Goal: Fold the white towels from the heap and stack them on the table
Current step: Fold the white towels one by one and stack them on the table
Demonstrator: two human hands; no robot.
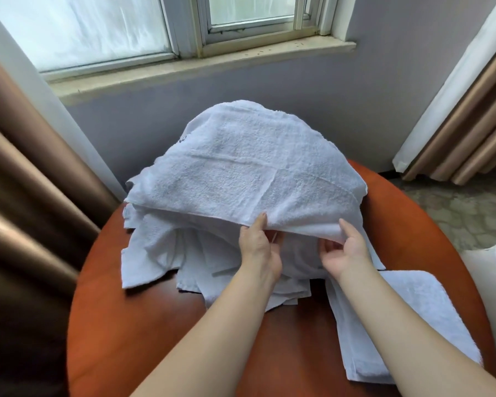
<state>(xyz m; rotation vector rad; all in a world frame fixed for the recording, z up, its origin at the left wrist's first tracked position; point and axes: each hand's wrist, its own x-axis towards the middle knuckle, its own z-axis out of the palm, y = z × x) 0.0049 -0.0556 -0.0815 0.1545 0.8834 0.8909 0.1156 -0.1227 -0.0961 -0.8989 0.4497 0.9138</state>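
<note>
Step in hand, as I read it: pulling one towel (241,167) out of the heap (166,253) to open it for folding. L hand (258,249) and R hand (344,250) each pinch its near hem, thumb on top, fingers tucked under. The hands sit close together, right of the hem's middle.

The towel is held up above the heap and arches away toward the wall like a tent. I can't tell whether its far edge rests on the pile.

Next move, I judge:
- Slide the hands apart along the hem to the corners.
- Draw the towel clear w/o dragging others.
- Lay it flat on the bare front of the counter (155,333), then fold.

Looks: white terry, limp, w/ woven bands crossing it. There's a small dark mark (183,138) at far left, too small to read.

The heap is loose and crumpled at mid-counter. The stack (407,316) lies flat on the R side near the rim, beside the R forearm. Its layer count is unclear.
</note>
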